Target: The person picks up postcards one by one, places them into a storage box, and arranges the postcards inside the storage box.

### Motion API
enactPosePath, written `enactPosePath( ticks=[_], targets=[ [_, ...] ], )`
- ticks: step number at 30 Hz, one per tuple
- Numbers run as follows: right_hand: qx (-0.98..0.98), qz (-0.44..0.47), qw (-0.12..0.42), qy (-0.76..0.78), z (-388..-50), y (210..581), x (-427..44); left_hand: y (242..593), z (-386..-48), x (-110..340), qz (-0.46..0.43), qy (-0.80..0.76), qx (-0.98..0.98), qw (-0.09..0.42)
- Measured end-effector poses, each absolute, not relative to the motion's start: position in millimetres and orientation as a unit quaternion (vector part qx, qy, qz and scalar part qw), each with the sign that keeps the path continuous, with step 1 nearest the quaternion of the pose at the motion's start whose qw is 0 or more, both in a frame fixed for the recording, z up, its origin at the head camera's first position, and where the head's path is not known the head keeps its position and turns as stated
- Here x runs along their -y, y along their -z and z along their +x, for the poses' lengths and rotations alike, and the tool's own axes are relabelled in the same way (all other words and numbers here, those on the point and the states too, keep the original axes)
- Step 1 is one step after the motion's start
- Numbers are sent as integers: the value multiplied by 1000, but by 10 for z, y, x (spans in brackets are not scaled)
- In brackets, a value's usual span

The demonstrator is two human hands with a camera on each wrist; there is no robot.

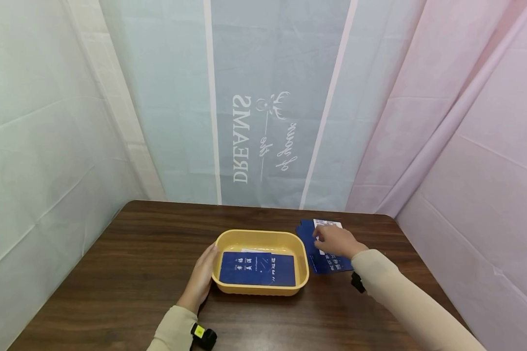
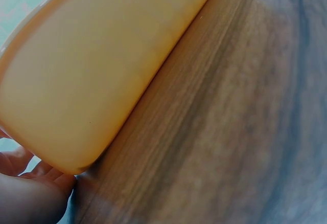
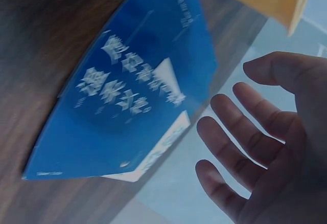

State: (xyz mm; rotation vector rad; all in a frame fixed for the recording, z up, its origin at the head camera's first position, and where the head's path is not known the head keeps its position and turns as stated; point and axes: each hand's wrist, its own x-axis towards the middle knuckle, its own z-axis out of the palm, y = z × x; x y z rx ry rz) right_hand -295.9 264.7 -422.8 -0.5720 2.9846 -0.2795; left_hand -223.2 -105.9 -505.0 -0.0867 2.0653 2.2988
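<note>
A yellow plastic basin (image 1: 261, 290) stands on the table, with blue printed cards (image 1: 246, 268) lying flat inside it. My left hand (image 1: 204, 273) rests against the basin's left end, its fingers along the wall. From the left wrist, that hand (image 2: 36, 193) touches the basin's outer end (image 2: 87, 91) low down. Over a loose pile of blue cards (image 1: 316, 261) on the right hovers my right hand (image 1: 337, 240). The right wrist view has its fingers (image 3: 240, 124) apart and loosely bent, holding nothing, beside blue cards (image 3: 122, 101) with white lettering.
A white-and-printed card (image 1: 327, 223) pokes out at the far side of the right-hand pile. The brown wooden table (image 1: 127, 273) ends at a hanging pale curtain (image 1: 281, 63). More curtains flank both sides.
</note>
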Motion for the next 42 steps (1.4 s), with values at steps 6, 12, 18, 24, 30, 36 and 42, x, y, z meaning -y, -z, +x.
enactPosePath(
  ticks=[6, 12, 18, 24, 30, 36, 42],
  targets=[
    [-982, -154, 55, 91, -2998, 4348, -2883, 5063, -2233, 1049, -34, -742, -669, 25],
    [-989, -101, 70, 88, -3036, 4413, -3109, 5057, -2232, 1049, -30, -745, -666, 23],
    [-992, -57, 84, 72, -3032, 4465, -3284, 5041, -2227, 1045, -31, -745, -665, 24],
    [-986, -5, 120, 118, -3029, 4461, -3392, 5047, -2231, 1043, -30, -750, -661, 22],
    [-978, 14, 140, 155, -3028, 4489, -3448, 5058, -2237, 1049, -27, -751, -659, 20],
    [-975, 9, 142, 173, -3051, 4520, -3475, 5058, -2238, 1053, -25, -751, -659, 22],
    [-971, 26, 147, 186, -3083, 4547, -3510, 5062, -2247, 1056, -31, -749, -662, 22]
  ],
)
